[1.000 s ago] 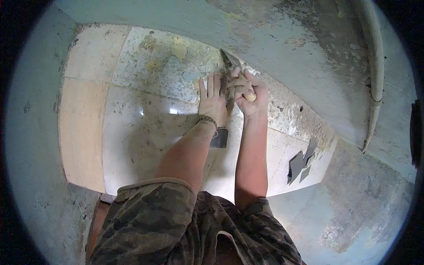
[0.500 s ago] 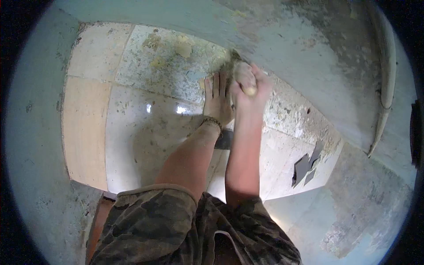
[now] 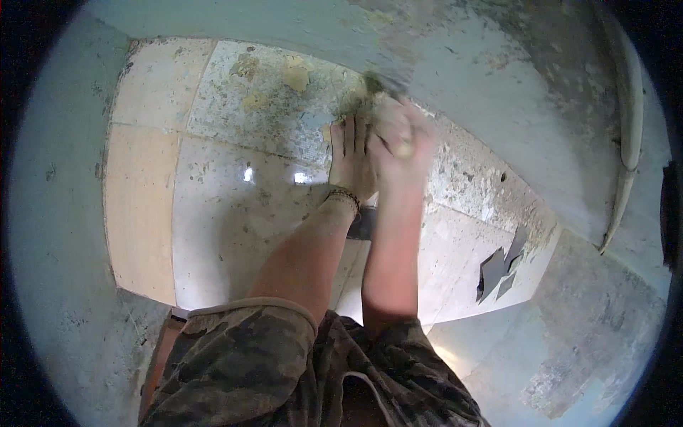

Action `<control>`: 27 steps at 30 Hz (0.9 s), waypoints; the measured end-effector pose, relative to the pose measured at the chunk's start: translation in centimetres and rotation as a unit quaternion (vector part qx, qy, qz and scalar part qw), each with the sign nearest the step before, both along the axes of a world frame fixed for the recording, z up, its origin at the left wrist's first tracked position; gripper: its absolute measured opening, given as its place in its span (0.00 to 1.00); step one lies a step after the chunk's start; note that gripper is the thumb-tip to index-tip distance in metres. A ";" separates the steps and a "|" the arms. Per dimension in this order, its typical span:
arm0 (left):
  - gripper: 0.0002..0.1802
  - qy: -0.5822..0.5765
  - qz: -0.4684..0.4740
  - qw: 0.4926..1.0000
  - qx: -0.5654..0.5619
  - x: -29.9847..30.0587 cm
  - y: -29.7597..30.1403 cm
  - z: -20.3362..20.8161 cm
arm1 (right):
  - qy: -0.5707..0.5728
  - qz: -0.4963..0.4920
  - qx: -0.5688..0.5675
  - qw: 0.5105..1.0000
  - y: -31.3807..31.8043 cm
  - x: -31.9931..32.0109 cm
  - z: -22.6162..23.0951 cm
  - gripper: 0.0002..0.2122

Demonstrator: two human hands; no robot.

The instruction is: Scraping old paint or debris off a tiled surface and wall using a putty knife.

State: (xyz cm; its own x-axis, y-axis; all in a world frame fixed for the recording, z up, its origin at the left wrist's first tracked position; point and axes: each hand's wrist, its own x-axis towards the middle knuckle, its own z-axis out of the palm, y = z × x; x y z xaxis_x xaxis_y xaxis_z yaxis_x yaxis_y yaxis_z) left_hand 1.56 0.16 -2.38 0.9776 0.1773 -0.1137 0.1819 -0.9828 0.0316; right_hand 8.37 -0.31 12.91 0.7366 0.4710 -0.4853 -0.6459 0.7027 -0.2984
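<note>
My left hand point(image 3: 350, 158) lies flat on the tiled surface point(image 3: 235, 228), fingers stretched out towards the wall, with a beaded bracelet on its wrist. Just right of it, my right hand point(image 3: 409, 146) is closed round a hand tool with a pale, rounded handle end point(image 3: 403, 150). Motion smears this hand and the tool. A dark blur point(image 3: 373, 84) lies beyond the fist where the tiles meet the wall; the kind of tool head cannot be made out. Flaking paint and grime point(image 3: 295, 114) cover the tiles around the fingertips.
A dark flat strip point(image 3: 362, 224) lies under my wrists. Several grey flat pieces point(image 3: 498, 267) lie near the right edge of the tiles. The worn green wall point(image 3: 455, 64) rises along the far side, with a pipe point(image 3: 630, 107) at the right.
My right hand and its tool are blurred by motion in both frames and have shifted only slightly. The left hand stays flat in about the same place. The view has shifted a little.
</note>
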 end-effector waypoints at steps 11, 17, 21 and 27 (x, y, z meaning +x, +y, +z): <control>0.43 0.016 -0.018 0.993 -0.116 -1.0 1.7 1.5 | 0.099 -0.045 -0.017 0.994 -0.4 0.2 -1.4 0.13; 0.44 0.007 -0.003 0.989 -0.149 -0.9 1.5 3.9 | 0.087 -0.030 -0.016 0.996 -1.8 0.3 -2.4 0.13; 0.43 -0.036 0.011 0.980 -0.195 -1.0 1.8 3.1 | 0.019 -0.002 0.049 0.999 -3.4 -1.3 -1.0 0.13; 0.43 -0.005 -0.015 0.992 -0.129 -1.0 1.8 3.8 | 0.072 0.009 -0.053 0.996 -2.4 -1.0 -2.2 0.13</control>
State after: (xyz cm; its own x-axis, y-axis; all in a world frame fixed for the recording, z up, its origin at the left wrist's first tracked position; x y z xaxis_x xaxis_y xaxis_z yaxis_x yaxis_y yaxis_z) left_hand 0.60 1.95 1.40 0.9831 0.1152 -0.1426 0.1521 -0.9468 0.2837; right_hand 7.35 -2.67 10.67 0.6479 0.4249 -0.6323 -0.6997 0.6600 -0.2735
